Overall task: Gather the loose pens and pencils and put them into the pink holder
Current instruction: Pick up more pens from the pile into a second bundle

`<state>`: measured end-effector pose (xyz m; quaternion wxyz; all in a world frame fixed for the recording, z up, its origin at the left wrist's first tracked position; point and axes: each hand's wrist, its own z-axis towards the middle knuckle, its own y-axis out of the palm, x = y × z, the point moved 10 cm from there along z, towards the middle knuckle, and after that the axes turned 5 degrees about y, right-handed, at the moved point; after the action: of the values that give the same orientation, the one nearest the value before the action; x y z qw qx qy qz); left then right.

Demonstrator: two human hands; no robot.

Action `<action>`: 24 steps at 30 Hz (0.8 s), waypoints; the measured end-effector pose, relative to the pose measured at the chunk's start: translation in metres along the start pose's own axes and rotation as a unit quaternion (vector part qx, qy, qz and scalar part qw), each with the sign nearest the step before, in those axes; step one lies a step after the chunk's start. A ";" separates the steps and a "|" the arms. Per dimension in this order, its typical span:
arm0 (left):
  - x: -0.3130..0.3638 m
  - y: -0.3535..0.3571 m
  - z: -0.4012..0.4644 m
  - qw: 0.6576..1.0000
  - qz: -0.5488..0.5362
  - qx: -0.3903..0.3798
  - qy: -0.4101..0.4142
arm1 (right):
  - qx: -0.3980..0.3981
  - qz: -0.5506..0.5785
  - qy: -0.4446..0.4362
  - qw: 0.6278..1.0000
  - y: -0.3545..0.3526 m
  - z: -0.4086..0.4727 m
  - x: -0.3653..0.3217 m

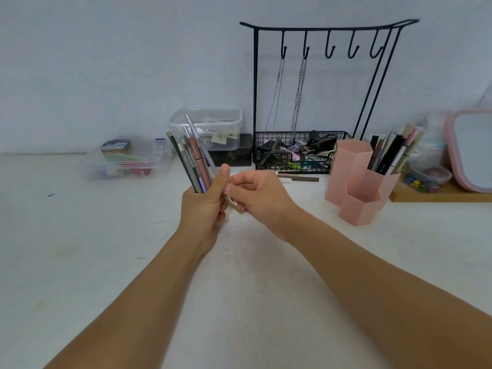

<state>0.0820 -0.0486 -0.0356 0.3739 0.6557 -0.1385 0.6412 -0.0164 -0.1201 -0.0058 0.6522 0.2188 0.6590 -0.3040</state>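
So the left hand (205,209) is wrapped around a whole bundle of pens and pencils (193,158) — they fan upward and lean a bit left, above the white table (80,262). I can make out a dark green one, a brownish-pink one, a pale lilac one and what looks like a little spoolie brush in there. The right hand (257,194) sits just beside the left, fingers curled, pinching the lower end of a gold-tipped stick (235,206) that pokes out under the left hand's fingers. Can't tell if that stick is part of the bundle or separate.

The pink holder (356,182) stands to the right of both hands, well apart from them — a cluster of hexagonal tubes, with the back right tube already holding several pens (391,153). One brown pencil (298,178) lies flat on the table between the hands and the holder, right in front of a black wire rack (300,153) with hooks and two chains hanging. A clear plastic tub (210,129) sits behind the bundle.
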 end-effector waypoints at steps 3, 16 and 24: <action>-0.002 -0.002 0.002 1.000 -0.007 0.005 -0.004 | 0.014 0.021 0.000 1.000 0.006 -0.002 0.007; -0.009 -0.010 0.007 0.998 0.045 0.033 -0.002 | 0.025 -0.073 -0.027 0.997 -0.012 0.004 0.000; -0.010 -0.009 0.006 0.999 0.011 0.026 -0.033 | 0.169 -0.465 -0.004 0.869 -0.104 0.030 0.025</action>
<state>0.0909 -0.0495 -0.0472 0.3444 0.6844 -0.1414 0.6269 -0.0671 -0.2178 -0.0176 0.3912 -0.0078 0.6204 -0.6797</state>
